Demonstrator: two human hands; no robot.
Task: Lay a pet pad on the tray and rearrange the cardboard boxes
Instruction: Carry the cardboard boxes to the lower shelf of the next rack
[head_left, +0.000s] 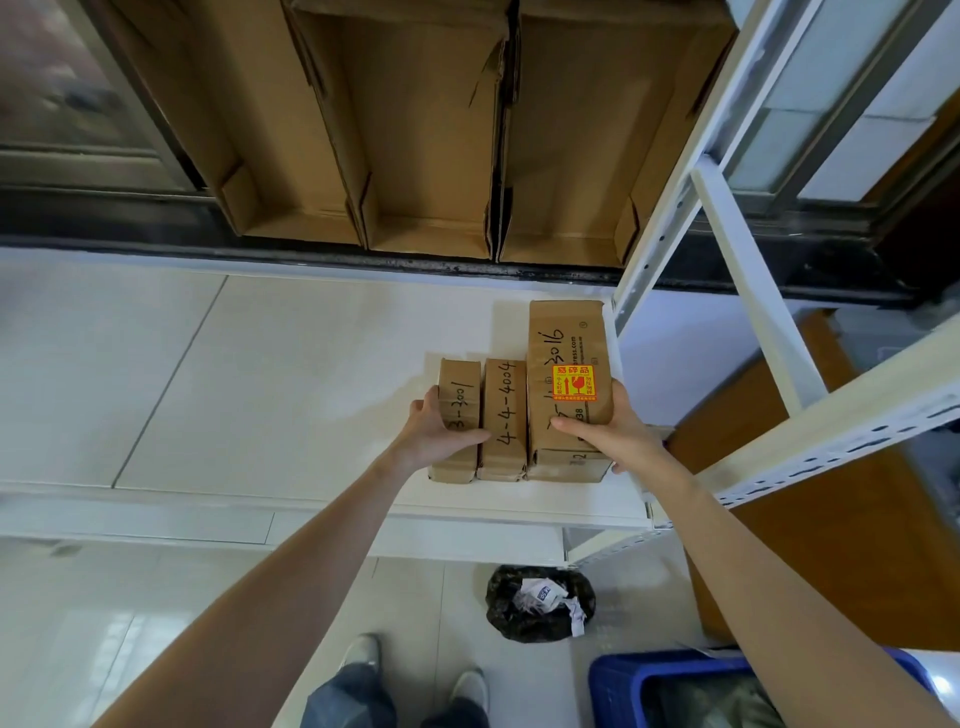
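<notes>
Three closed cardboard boxes stand side by side on a white shelf (260, 389) near its right end. The small left box (460, 384) is marked "3-3001", the middle box (505, 405) "4-4004", and the large right box (566, 343) carries a yellow and red fragile sticker. My left hand (439, 434) clasps the left side of the small box, thumb across its top. My right hand (615, 428) grips the right side of the large box, thumb lying on its top. The boxes are pressed together between both hands. No pet pad or tray is in view.
Three open empty cartons (431, 130) stand in a row on the ledge behind the shelf. A white metal rack upright (670, 208) and beam (841, 426) stand to the right. On the floor are a dark bag (540, 603) and a blue crate (623, 680).
</notes>
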